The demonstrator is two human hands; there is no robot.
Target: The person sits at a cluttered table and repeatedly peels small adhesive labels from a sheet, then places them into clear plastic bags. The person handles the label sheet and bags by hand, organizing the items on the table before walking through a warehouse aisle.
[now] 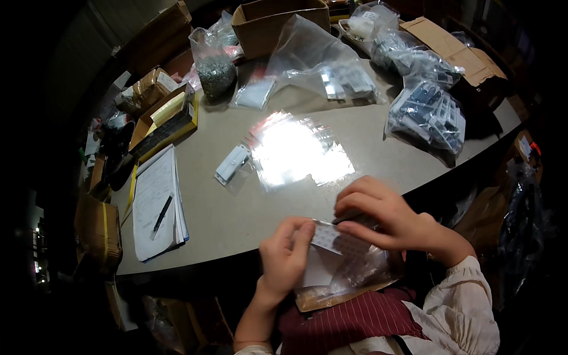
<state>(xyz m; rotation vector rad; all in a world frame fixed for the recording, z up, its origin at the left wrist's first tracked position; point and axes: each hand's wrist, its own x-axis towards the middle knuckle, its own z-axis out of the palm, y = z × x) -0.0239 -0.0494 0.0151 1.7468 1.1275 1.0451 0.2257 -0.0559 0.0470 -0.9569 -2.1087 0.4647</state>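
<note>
My left hand pinches the left end of a white sheet with rows of small printed marks, close to the near edge of the table. My right hand is curled over the sheet's other end, thumb and fingers around something dark that I cannot make out. Below both hands, an open cardboard box at my lap holds clear plastic bags and a white card. Beyond them lies a fanned stack of clear zip bags, washed out by glare, with a bagged white part beside it.
At the left are a notepad with a pen and an open shallow box. Along the back stand a bag of small metal pieces, a cardboard box and a large clear bag. Bagged dark parts lie far right.
</note>
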